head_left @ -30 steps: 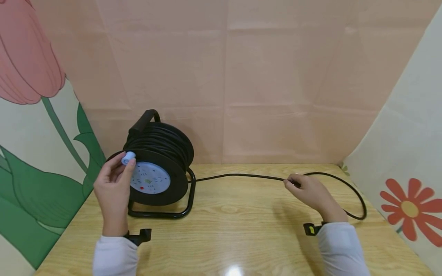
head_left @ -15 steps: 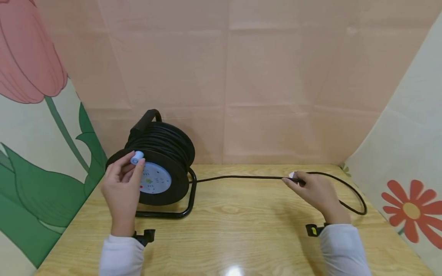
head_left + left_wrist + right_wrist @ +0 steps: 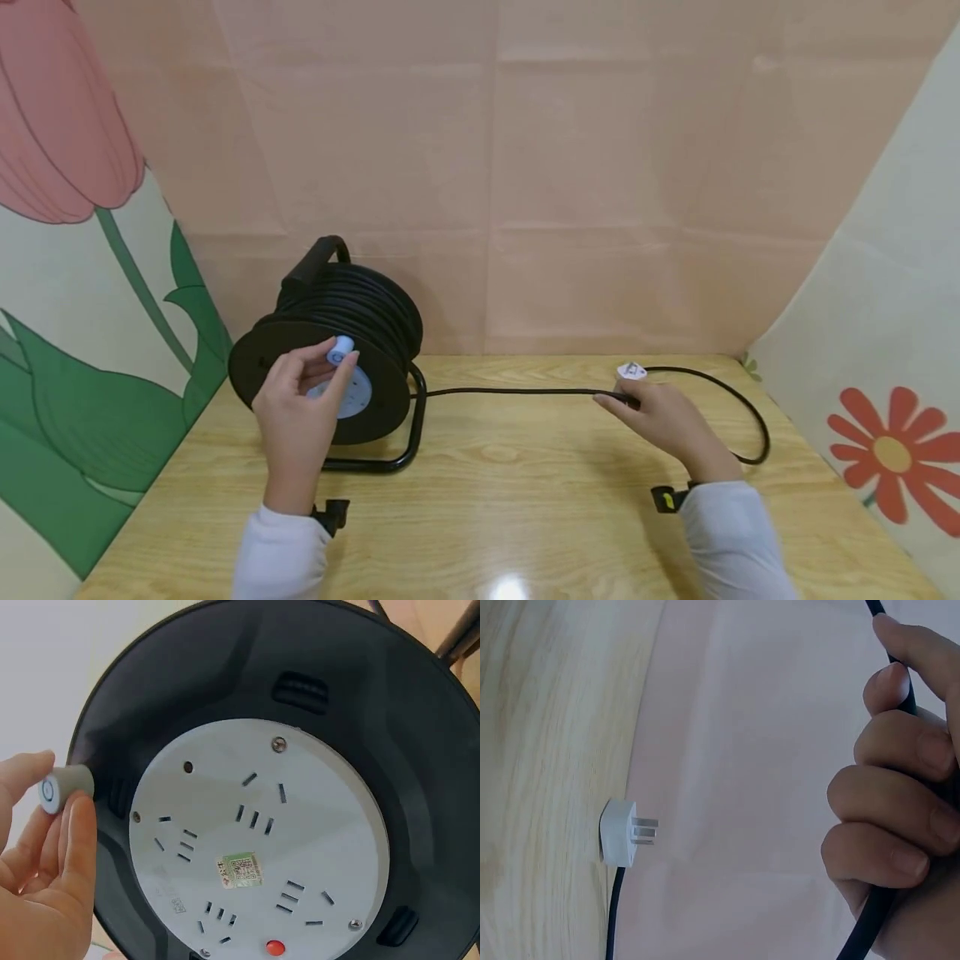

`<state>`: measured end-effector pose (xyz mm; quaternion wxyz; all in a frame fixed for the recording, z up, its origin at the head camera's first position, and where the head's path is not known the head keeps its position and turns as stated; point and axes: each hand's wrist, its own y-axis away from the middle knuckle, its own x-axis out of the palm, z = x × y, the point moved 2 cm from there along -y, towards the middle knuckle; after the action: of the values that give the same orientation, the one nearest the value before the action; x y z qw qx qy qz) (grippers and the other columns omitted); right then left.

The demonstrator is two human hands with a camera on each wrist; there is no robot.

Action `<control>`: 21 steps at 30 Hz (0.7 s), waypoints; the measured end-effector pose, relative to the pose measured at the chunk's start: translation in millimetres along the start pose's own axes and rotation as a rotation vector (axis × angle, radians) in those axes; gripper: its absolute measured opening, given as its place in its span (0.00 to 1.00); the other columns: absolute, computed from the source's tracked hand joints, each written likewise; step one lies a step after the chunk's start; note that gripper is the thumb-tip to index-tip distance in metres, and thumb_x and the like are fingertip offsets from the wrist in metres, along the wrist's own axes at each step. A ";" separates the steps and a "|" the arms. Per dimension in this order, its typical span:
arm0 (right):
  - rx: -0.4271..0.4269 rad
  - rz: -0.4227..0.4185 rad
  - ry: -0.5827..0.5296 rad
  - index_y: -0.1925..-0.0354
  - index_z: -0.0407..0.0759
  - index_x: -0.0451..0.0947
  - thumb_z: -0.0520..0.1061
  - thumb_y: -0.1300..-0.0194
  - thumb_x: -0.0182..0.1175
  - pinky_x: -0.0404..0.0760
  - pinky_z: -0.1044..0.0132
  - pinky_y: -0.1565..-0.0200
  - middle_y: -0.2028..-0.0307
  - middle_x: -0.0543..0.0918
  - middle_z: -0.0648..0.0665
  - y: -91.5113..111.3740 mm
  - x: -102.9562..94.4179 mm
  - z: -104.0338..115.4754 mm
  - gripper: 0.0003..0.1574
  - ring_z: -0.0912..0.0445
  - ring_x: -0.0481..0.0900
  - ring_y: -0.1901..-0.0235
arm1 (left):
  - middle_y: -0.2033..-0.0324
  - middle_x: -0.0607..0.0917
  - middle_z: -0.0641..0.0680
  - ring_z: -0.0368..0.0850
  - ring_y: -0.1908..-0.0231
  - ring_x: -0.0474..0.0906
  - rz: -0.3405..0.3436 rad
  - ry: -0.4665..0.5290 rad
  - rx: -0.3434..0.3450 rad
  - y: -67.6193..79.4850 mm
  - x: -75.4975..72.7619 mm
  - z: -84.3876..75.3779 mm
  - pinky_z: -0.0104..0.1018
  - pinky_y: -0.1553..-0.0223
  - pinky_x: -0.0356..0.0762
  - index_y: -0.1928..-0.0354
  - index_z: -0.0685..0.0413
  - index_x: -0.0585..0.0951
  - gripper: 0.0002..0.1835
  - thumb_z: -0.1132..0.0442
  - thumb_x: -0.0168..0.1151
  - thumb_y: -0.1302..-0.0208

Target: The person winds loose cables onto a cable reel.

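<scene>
A black cable reel (image 3: 262, 354) stands on its tubular frame at left in the head view. My left hand (image 3: 298, 408) pinches the pale blue-grey crank knob (image 3: 341, 350) between thumb and fingers, at the flange's edge. The left wrist view shows the round grey socket panel (image 3: 319, 810) in the middle of the flange. At right, my right hand (image 3: 667, 421) grips the black cable (image 3: 517, 390), which runs nearly straight to the reel. The right wrist view has the fingers curled around it. Beyond that hand lies the white three-pin plug (image 3: 618, 834), pins pointing up.
Behind my right hand the cable's free end curves in a loop (image 3: 750, 408) on the wooden table (image 3: 495, 508). A peach cloth (image 3: 585, 208) hangs at the back. Flower-printed panels (image 3: 892, 333) stand at both sides.
My left hand has moved right with the knob across the flange's top. My right hand has shifted a little left with the cable; the plug has come into view and the loop has shrunk.
</scene>
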<state>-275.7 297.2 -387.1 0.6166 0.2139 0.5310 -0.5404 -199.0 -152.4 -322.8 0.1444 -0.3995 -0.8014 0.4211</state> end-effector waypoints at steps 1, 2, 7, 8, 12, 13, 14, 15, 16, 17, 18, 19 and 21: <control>-0.007 0.007 -0.005 0.73 0.55 0.72 0.67 0.28 0.55 0.62 0.64 0.78 0.83 0.63 0.54 -0.7 0.8 1.2 0.24 0.60 0.60 0.84 | 0.63 0.84 0.52 0.36 0.66 0.82 0.004 -0.016 0.012 0.2 0.6 -0.6 0.22 0.62 0.80 0.54 0.60 0.86 0.15 0.63 0.76 0.42; -0.009 0.018 -0.011 0.73 0.54 0.72 0.67 0.27 0.54 0.62 0.64 0.78 0.83 0.63 0.54 -1.2 1.7 2.0 0.24 0.60 0.60 0.84 | 0.64 0.85 0.52 0.37 0.67 0.83 0.006 -0.034 0.025 0.4 0.8 -1.3 0.21 0.63 0.79 0.55 0.60 0.86 0.15 0.63 0.76 0.43; -0.002 0.060 -0.029 0.68 0.54 0.74 0.62 0.24 0.53 0.63 0.63 0.77 0.82 0.66 0.54 -0.8 3.9 2.9 0.19 0.60 0.62 0.83 | 0.66 0.86 0.54 0.43 0.70 0.84 0.024 -0.126 0.103 0.2 1.2 -6.1 0.17 0.65 0.77 0.56 0.62 0.86 0.15 0.61 0.76 0.43; 0.004 0.070 -0.033 0.66 0.54 0.75 0.62 0.24 0.53 0.64 0.63 0.76 0.81 0.68 0.54 -0.3 4.0 2.5 0.18 0.59 0.63 0.83 | 0.66 0.87 0.54 0.43 0.71 0.84 0.028 -0.138 0.113 0.1 1.2 -7.0 0.17 0.66 0.76 0.57 0.62 0.86 0.15 0.61 0.76 0.43; 0.027 0.093 -0.035 0.65 0.53 0.77 0.62 0.25 0.54 0.64 0.62 0.76 0.80 0.69 0.54 1.1 2.1 1.7 0.17 0.59 0.64 0.82 | 0.67 0.87 0.55 0.45 0.72 0.85 0.034 -0.151 0.127 -0.2 2.3 -8.8 0.16 0.66 0.76 0.58 0.62 0.86 0.15 0.61 0.76 0.43; 0.036 0.095 -0.032 0.67 0.53 0.76 0.63 0.25 0.54 0.64 0.62 0.76 0.80 0.68 0.53 1.3 1.4 1.1 0.19 0.58 0.64 0.82 | 0.67 0.87 0.55 0.45 0.73 0.86 0.038 -0.153 0.123 -0.1 2.3 -9.0 0.16 0.66 0.76 0.59 0.62 0.86 0.14 0.60 0.76 0.43; 0.046 0.095 -0.028 0.69 0.53 0.74 0.65 0.26 0.54 0.63 0.63 0.77 0.81 0.66 0.53 1.6 0.7 0.6 0.22 0.58 0.63 0.82 | 0.68 0.88 0.55 0.45 0.73 0.86 0.042 -0.152 0.113 0.1 2.4 -9.5 0.17 0.67 0.77 0.59 0.62 0.86 0.14 0.60 0.76 0.43; 0.053 0.089 -0.023 0.72 0.52 0.72 0.67 0.28 0.54 0.62 0.63 0.77 0.82 0.64 0.53 1.7 0.0 0.0 0.25 0.58 0.61 0.82 | 0.68 0.88 0.55 0.45 0.73 0.86 0.048 -0.154 0.102 0.5 2.7 -9.4 0.17 0.67 0.77 0.60 0.62 0.86 0.14 0.59 0.76 0.42; 0.062 0.084 -0.018 0.74 0.52 0.70 0.69 0.29 0.54 0.61 0.63 0.77 0.82 0.63 0.53 1.9 -0.7 -0.7 0.27 0.58 0.60 0.83 | 0.69 0.88 0.55 0.44 0.73 0.86 0.056 -0.152 0.087 0.9 3.0 -9.2 0.18 0.68 0.77 0.60 0.62 0.87 0.15 0.58 0.75 0.42; 0.072 0.078 -0.012 0.75 0.53 0.68 0.71 0.30 0.54 0.60 0.63 0.77 0.82 0.62 0.53 2.0 -1.3 -1.4 0.29 0.58 0.60 0.83 | 0.69 0.88 0.54 0.44 0.73 0.86 0.065 -0.148 0.069 1.4 3.5 -8.7 0.18 0.69 0.77 0.61 0.62 0.87 0.15 0.57 0.75 0.41; 0.077 0.074 -0.007 0.76 0.52 0.67 0.72 0.31 0.54 0.60 0.63 0.77 0.82 0.61 0.53 2.0 -1.8 -2.1 0.30 0.58 0.59 0.83 | 0.70 0.88 0.54 0.44 0.73 0.86 0.074 -0.146 0.053 1.9 4.0 -8.3 0.18 0.69 0.78 0.61 0.62 0.87 0.15 0.56 0.75 0.41; 0.072 0.072 -0.006 0.76 0.53 0.67 0.71 0.31 0.55 0.61 0.63 0.77 0.82 0.62 0.53 2.0 -2.1 -2.4 0.30 0.58 0.60 0.82 | 0.70 0.88 0.54 0.44 0.73 0.86 0.083 -0.144 0.037 2.4 4.6 -8.1 0.18 0.70 0.78 0.62 0.62 0.87 0.16 0.55 0.74 0.40; 0.059 0.069 -0.009 0.75 0.53 0.70 0.68 0.30 0.56 0.62 0.63 0.77 0.81 0.65 0.54 1.3 -3.0 -2.2 0.26 0.58 0.62 0.82 | 0.71 0.88 0.53 0.43 0.74 0.85 0.097 -0.142 0.016 2.9 6.1 -6.8 0.18 0.71 0.77 0.62 0.61 0.87 0.16 0.53 0.74 0.40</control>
<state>-275.0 300.8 -385.6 0.6307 0.2479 0.5044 -0.5351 -197.5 -143.0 -321.6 0.0695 -0.4058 -0.7859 0.4613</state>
